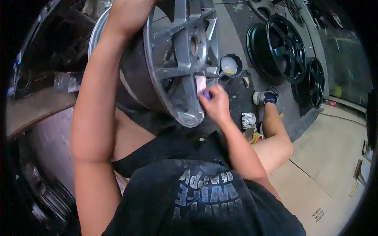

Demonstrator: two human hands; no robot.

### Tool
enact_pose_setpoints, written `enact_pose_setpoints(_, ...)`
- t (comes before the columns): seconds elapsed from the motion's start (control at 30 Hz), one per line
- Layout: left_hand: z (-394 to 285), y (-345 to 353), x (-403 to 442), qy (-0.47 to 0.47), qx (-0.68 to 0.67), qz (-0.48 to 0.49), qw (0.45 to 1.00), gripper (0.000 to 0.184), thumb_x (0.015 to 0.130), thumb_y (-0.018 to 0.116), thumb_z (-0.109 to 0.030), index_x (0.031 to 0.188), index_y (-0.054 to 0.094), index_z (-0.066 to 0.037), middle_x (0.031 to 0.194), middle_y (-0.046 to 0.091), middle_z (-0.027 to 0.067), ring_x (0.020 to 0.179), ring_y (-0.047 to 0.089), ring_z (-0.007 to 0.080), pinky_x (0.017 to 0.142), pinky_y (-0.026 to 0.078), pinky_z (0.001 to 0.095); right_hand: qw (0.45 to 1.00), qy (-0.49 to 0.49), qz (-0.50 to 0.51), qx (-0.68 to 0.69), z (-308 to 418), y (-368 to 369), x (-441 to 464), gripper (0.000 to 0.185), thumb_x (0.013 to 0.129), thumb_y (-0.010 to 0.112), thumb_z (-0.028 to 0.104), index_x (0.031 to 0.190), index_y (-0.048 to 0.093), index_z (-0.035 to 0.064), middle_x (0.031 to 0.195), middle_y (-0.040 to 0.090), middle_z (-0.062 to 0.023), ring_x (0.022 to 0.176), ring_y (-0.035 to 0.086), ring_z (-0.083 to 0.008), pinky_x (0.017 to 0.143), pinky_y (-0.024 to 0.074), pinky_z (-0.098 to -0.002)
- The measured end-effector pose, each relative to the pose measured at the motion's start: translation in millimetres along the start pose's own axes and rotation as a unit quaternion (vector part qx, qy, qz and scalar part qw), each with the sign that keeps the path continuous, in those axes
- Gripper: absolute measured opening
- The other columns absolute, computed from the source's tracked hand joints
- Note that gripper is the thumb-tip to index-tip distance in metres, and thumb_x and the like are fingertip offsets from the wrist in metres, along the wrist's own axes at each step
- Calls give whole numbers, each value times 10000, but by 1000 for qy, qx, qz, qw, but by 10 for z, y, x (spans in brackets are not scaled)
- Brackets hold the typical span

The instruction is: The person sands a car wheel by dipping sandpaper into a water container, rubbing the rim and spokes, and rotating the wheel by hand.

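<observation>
A large grey alloy wheel (182, 51) stands tilted between my legs, its spoked face turned to the right. At the top edge of the view my left hand (134, 13) lies at the wheel's upper rim; its fingers are cut off by the frame. My right hand (215, 103) is closed around a small purple object (207, 95) at the lower spoke. A pale pink-white patch (200, 83) shows on that spoke, just above my fingertips. To the right of the wheel sits a dark cup (230, 66) with whitish contents.
Dark wheels (286, 49) stand at the upper right, near a glass panel (342, 59). A yellow tape roll (256, 137) and a crumpled white cloth (248, 120) lie by my right foot. Cardboard (315, 157) covers the floor at right.
</observation>
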State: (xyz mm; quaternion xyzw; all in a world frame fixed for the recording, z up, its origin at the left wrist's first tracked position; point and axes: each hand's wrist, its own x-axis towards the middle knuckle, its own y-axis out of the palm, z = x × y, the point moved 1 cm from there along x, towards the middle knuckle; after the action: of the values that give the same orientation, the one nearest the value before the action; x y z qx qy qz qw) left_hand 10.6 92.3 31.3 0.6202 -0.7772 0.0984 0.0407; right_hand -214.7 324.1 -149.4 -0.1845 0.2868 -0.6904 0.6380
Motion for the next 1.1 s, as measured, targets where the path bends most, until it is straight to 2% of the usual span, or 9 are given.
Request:
enact_pose_setpoints(0.17, 135, -51, -27, 35, -14, -5, 999, 81, 844, 589, -58, 905, 641, -41, 822, 605, -10, 756, 549, 89, 692, 434, 247, 993, -66, -96, -28, -127, 220, 434, 186, 811, 772, 152, 878, 711, -11, 895, 647, -207, 862, 650, -386, 776, 517, -442)
enact_pose_setpoints(0.3, 92, -103, -82, 17, -4, -7, 1000, 71, 837, 601, -56, 894, 638, -37, 817, 597, -12, 762, 543, 94, 706, 442, 250, 999, 37, 10, 25, 12, 44, -213, 171, 790, 792, 151, 860, 706, 20, 867, 636, -178, 833, 648, -359, 758, 520, -436)
enact_pose_setpoints(0.47, 114, -63, -71, 56, -40, 17, 997, 56, 836, 601, -35, 884, 631, -36, 813, 596, -17, 763, 547, 89, 710, 450, 250, 998, -26, -43, -42, 38, 166, 418, 165, 814, 771, 137, 900, 710, 11, 900, 644, -197, 855, 644, -368, 770, 514, -430)
enact_pose_setpoints(0.63, 55, -50, -87, 34, -104, -5, 994, 66, 836, 610, -29, 896, 640, -28, 810, 602, 3, 747, 561, 101, 693, 463, 264, 999, -2, -8, -42, -24, 57, -89, 162, 817, 773, 130, 909, 702, 16, 896, 654, -182, 835, 657, -349, 756, 517, -419)
enact_pose_setpoints(0.7, -45, -55, -138, -14, -25, -13, 1000, 63, 835, 611, -33, 893, 635, -25, 808, 600, 9, 752, 566, 104, 698, 462, 261, 999, 41, 13, 20, -3, 20, -255, 158, 811, 781, 133, 878, 698, 16, 873, 655, -175, 822, 663, -346, 747, 517, -419)
enact_pose_setpoints(0.8, 74, -48, -80, 28, -33, 11, 999, 65, 829, 610, -50, 886, 626, -25, 805, 594, 10, 756, 565, 112, 699, 462, 270, 997, -41, -63, -17, -53, 125, 244, 173, 833, 770, 156, 850, 700, -1, 854, 661, -196, 834, 664, -376, 750, 516, -423)
enact_pose_setpoints(0.9, 37, -10, -104, 73, 10, 16, 997, 74, 824, 604, -65, 881, 617, -21, 808, 591, 16, 761, 560, 119, 710, 465, 277, 996, -40, -61, -51, -7, 134, 503, 206, 853, 760, 194, 886, 692, 2, 879, 661, -204, 859, 661, -386, 764, 515, -432)
enact_pose_setpoints(0.97, 20, -19, -124, 12, 0, -24, 1000, 76, 819, 603, -66, 880, 613, -22, 814, 590, 19, 770, 553, 114, 717, 464, 276, 998, -21, -56, -10, -148, 129, 201, 190, 843, 766, 191, 890, 695, 21, 885, 658, -199, 858, 662, -376, 760, 518, -429)
enact_pose_setpoints(1.1, 93, -118, -89, 40, -22, 14, 999, 63, 817, 600, -58, 875, 608, -35, 815, 583, 4, 767, 548, 105, 703, 452, 263, 1000, 27, 7, 2, -10, -21, -261, 151, 808, 785, 158, 859, 699, 45, 853, 631, -161, 826, 661, -329, 750, 523, -423)
